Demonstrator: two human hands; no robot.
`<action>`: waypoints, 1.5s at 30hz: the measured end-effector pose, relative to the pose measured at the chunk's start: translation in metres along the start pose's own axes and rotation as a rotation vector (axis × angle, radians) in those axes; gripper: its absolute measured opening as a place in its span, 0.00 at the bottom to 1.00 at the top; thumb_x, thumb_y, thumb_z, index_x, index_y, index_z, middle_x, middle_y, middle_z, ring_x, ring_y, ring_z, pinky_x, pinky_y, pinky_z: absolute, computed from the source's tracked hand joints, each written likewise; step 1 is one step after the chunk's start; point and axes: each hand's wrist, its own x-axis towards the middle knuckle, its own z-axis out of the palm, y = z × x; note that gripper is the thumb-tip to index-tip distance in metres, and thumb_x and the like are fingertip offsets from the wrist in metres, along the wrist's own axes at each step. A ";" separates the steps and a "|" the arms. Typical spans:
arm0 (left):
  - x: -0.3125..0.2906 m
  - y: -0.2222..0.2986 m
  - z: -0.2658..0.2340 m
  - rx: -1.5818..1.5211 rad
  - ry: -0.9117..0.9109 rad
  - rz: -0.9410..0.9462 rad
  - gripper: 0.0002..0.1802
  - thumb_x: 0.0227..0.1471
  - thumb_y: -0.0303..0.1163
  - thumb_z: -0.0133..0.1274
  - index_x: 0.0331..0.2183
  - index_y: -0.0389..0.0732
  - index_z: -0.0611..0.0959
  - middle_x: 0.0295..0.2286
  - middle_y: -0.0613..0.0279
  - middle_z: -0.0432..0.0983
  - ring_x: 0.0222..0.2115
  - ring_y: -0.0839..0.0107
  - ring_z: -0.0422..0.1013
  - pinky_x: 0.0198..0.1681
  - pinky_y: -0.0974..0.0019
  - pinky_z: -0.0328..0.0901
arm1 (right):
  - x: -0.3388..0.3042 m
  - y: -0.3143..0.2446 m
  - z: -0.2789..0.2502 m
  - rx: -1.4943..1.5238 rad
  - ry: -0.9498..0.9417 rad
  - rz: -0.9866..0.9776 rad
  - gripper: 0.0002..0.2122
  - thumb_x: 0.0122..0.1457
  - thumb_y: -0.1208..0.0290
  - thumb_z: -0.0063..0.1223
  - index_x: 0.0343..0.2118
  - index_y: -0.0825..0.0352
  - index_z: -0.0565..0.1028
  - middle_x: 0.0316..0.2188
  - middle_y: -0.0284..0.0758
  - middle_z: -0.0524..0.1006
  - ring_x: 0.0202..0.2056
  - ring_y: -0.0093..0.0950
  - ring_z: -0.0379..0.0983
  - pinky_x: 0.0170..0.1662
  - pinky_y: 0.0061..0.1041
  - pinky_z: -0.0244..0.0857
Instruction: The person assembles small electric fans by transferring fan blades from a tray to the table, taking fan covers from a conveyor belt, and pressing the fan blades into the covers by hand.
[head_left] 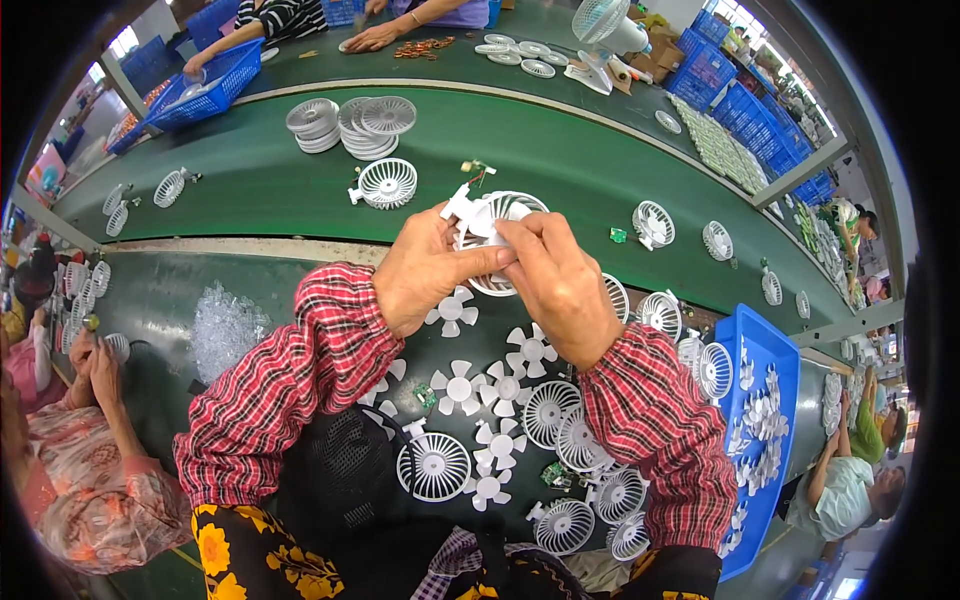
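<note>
My left hand [425, 272] and my right hand [562, 285] are raised together over the green work surface, both gripping one white round fan grille [500, 210] with a white propeller blade [466, 211] at its front. Fingers cover the grille's lower half. Both forearms wear red plaid sleeves. Below my hands lie loose white propeller blades [460, 385] and white fan grilles [434, 465].
A blue bin [748, 338] of white blades stands at my right. Stacked grilles [363, 125] and single fan parts lie on the green conveyor [260, 180] beyond. A clear plastic pile [222, 327] lies left. Other people work at the left, far side and right.
</note>
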 end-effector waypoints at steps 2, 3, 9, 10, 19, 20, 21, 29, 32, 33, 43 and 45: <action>0.002 -0.003 0.002 0.037 0.030 0.044 0.18 0.47 0.23 0.58 0.42 0.34 0.75 0.35 0.63 0.76 0.34 0.77 0.72 0.36 0.73 0.68 | 0.001 -0.002 0.000 -0.022 0.009 -0.009 0.17 0.46 0.83 0.58 0.42 0.72 0.72 0.37 0.42 0.69 0.33 0.39 0.74 0.32 0.31 0.71; 0.004 -0.006 0.003 0.073 0.057 0.084 0.16 0.47 0.23 0.57 0.41 0.33 0.75 0.34 0.63 0.76 0.33 0.77 0.72 0.36 0.73 0.68 | 0.001 -0.001 0.000 -0.023 0.008 -0.008 0.17 0.46 0.83 0.58 0.42 0.72 0.72 0.37 0.42 0.69 0.33 0.39 0.74 0.32 0.31 0.71; 0.007 -0.018 0.000 0.183 0.190 0.150 0.15 0.48 0.26 0.57 0.39 0.32 0.76 0.33 0.62 0.77 0.32 0.79 0.71 0.34 0.74 0.68 | 0.000 0.004 0.007 0.049 0.030 -0.015 0.20 0.46 0.81 0.60 0.44 0.70 0.71 0.38 0.41 0.69 0.34 0.36 0.74 0.33 0.30 0.72; 0.006 -0.017 -0.002 0.208 0.189 0.146 0.16 0.48 0.26 0.57 0.40 0.31 0.76 0.33 0.62 0.77 0.32 0.80 0.71 0.35 0.74 0.68 | 0.000 0.004 0.005 0.046 0.034 -0.014 0.20 0.46 0.81 0.60 0.44 0.70 0.71 0.38 0.41 0.69 0.34 0.36 0.74 0.33 0.30 0.72; -0.003 -0.015 0.002 0.296 0.154 0.187 0.18 0.48 0.26 0.59 0.41 0.31 0.75 0.34 0.60 0.77 0.33 0.80 0.71 0.36 0.75 0.68 | 0.007 0.034 -0.014 0.628 -0.229 0.395 0.28 0.45 0.74 0.67 0.49 0.74 0.66 0.39 0.36 0.75 0.41 0.22 0.72 0.45 0.24 0.68; -0.004 -0.014 0.003 0.285 0.142 0.193 0.18 0.49 0.26 0.58 0.41 0.31 0.75 0.33 0.60 0.77 0.33 0.80 0.71 0.36 0.75 0.68 | 0.006 0.034 -0.013 0.629 -0.227 0.401 0.28 0.45 0.74 0.67 0.49 0.74 0.66 0.39 0.36 0.75 0.41 0.22 0.72 0.45 0.24 0.68; -0.006 -0.013 0.004 0.274 0.135 0.197 0.17 0.49 0.26 0.58 0.42 0.31 0.75 0.33 0.61 0.77 0.33 0.80 0.71 0.36 0.75 0.68 | 0.005 0.034 -0.012 0.751 -0.245 0.483 0.26 0.46 0.75 0.66 0.48 0.74 0.67 0.39 0.35 0.74 0.41 0.21 0.72 0.45 0.23 0.68; -0.003 -0.011 0.008 0.219 0.089 0.152 0.16 0.53 0.27 0.54 0.43 0.32 0.75 0.35 0.62 0.76 0.34 0.80 0.70 0.36 0.75 0.66 | -0.001 0.038 -0.003 0.833 -0.194 0.491 0.24 0.48 0.79 0.63 0.48 0.74 0.67 0.42 0.36 0.73 0.42 0.21 0.71 0.46 0.21 0.68; -0.002 -0.009 0.005 0.116 0.135 0.026 0.14 0.55 0.28 0.52 0.43 0.32 0.75 0.36 0.62 0.75 0.34 0.79 0.70 0.35 0.74 0.66 | 0.001 0.026 -0.004 0.061 0.158 0.062 0.29 0.40 0.73 0.68 0.48 0.70 0.68 0.39 0.39 0.73 0.42 0.35 0.71 0.46 0.28 0.66; -0.001 -0.011 0.005 0.111 0.146 0.025 0.14 0.55 0.28 0.52 0.43 0.33 0.74 0.36 0.62 0.75 0.34 0.79 0.70 0.35 0.74 0.66 | 0.002 0.013 -0.012 0.012 0.123 0.033 0.26 0.38 0.74 0.66 0.44 0.69 0.70 0.37 0.39 0.72 0.41 0.39 0.69 0.44 0.31 0.65; -0.007 -0.013 0.001 0.092 0.107 0.042 0.18 0.50 0.20 0.54 0.44 0.32 0.72 0.39 0.60 0.74 0.39 0.74 0.71 0.43 0.71 0.67 | -0.005 0.017 0.003 0.088 -0.068 -0.142 0.17 0.43 0.82 0.54 0.40 0.67 0.71 0.35 0.37 0.69 0.38 0.35 0.67 0.38 0.30 0.69; -0.008 -0.016 0.000 0.082 0.092 0.037 0.18 0.50 0.21 0.54 0.44 0.32 0.72 0.39 0.60 0.74 0.39 0.74 0.71 0.43 0.71 0.67 | -0.006 0.014 0.004 0.048 -0.083 -0.138 0.17 0.43 0.83 0.53 0.39 0.67 0.71 0.34 0.37 0.69 0.37 0.35 0.67 0.37 0.30 0.69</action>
